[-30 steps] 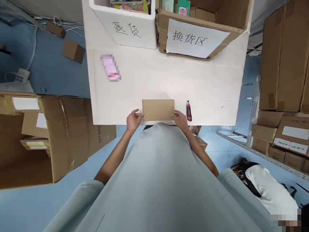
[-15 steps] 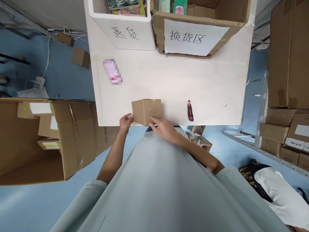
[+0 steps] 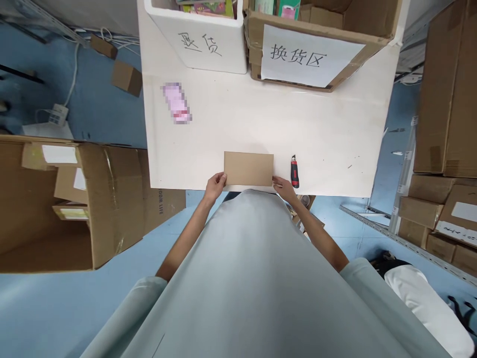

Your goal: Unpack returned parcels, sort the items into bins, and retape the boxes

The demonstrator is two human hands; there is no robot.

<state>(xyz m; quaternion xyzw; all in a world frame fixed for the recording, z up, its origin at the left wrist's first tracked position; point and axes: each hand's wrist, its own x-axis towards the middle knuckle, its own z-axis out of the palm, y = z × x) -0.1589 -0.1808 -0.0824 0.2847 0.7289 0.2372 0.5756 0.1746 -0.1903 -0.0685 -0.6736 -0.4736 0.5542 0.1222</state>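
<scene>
A small brown cardboard box (image 3: 248,169) is at the front edge of the white table (image 3: 208,129), with one plain rectangular face toward me. My left hand (image 3: 215,186) grips its lower left edge, thumb and fingers pinched together. At the lower right edge, my right hand (image 3: 283,188) holds the box with bent fingers; its fingertips are partly hidden. Just right of that hand lies a red and black utility knife (image 3: 294,172) on the tabletop.
At the back stand a white foam box (image 3: 212,49) and a labelled cardboard carton (image 3: 257,64), both with goods inside. A blurred pink item (image 3: 177,103) lies at left. Beside the table is a large open carton (image 3: 119,199). A person in white (image 3: 425,303) is at lower right.
The cardboard box has been turned so one flat face is toward me, and sits farther right. My right hand has moved from its front to its right edge; my left hand moved right with it.
</scene>
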